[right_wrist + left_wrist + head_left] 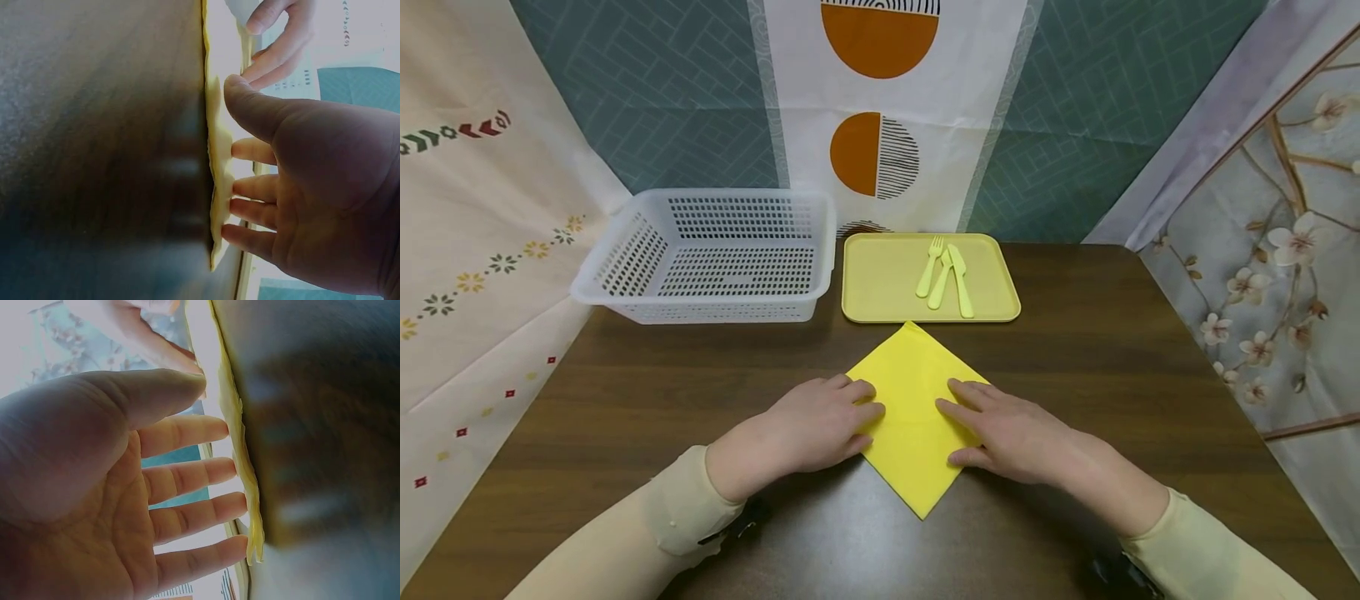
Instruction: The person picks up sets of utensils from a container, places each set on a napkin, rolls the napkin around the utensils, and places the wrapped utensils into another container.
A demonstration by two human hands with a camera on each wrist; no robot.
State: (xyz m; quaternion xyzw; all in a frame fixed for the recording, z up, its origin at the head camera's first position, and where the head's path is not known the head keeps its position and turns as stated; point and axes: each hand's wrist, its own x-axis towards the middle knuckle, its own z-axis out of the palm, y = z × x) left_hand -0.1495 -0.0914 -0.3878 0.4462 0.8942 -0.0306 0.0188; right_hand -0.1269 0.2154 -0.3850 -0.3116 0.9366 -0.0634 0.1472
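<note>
Head view, and the cloth (913, 417) is touched at both sides by left hand (820, 422) and right hand (1013, 429), fingers spread apart, tray (880, 279) just beyond.

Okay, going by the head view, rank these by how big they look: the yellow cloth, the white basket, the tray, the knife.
1. White basket
2. Tray and yellow cloth: too alike to rank, as the cloth is nearer the camera and partly covered
3. Knife
</note>
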